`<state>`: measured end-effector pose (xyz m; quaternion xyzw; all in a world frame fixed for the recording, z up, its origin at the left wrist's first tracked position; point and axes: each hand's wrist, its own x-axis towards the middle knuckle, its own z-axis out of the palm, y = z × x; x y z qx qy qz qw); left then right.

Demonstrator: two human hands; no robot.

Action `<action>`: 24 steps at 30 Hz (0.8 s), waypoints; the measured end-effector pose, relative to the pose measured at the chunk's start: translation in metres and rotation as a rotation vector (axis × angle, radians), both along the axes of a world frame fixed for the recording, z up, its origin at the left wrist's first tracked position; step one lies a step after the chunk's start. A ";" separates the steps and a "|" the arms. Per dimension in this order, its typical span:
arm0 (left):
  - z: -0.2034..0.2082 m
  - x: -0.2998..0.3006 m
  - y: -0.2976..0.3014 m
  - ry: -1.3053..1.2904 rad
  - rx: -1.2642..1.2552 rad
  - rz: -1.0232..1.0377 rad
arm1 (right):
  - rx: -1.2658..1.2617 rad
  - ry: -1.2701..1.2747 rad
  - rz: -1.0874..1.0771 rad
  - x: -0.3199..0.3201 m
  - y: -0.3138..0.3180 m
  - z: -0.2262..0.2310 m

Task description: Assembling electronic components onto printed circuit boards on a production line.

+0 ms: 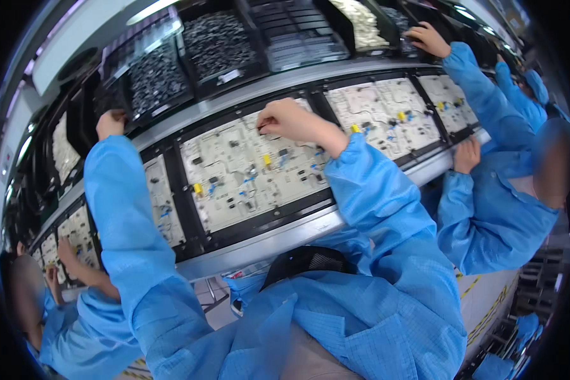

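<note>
My right hand (291, 120) is over the upper part of a pale circuit board (218, 218) in a black frame. Its thumb and fingers are pinched together; a tiny dark bit shows at the fingertips, too small to name. Small black, blue and yellow components stand on the board, among them a yellow block (266, 159). My left hand (111, 124) reaches up to the left, at the edge of a dark parts bin (111, 95). Its fingertips are mostly hidden there, so their grip does not show.
Behind the boards stand bins of dark components (218, 47) and white parts (361, 28). A metal rail (266, 239) runs along the near edge. More framed boards (383, 117) sit on both sides. Co-workers in blue sleeves (481, 88) work at right and left.
</note>
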<state>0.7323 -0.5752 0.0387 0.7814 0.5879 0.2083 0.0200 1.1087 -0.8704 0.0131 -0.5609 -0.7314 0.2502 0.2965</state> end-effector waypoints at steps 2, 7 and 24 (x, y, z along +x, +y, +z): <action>0.004 0.030 -0.005 0.067 0.073 -0.041 | 0.000 -0.014 -0.056 0.014 -0.003 0.000; 0.008 0.021 -0.013 -0.060 -0.038 -0.051 | -0.002 0.024 -0.021 0.012 -0.002 0.004; 0.036 0.045 -0.047 0.250 -0.043 0.112 | 0.011 0.018 -0.002 0.008 0.002 0.011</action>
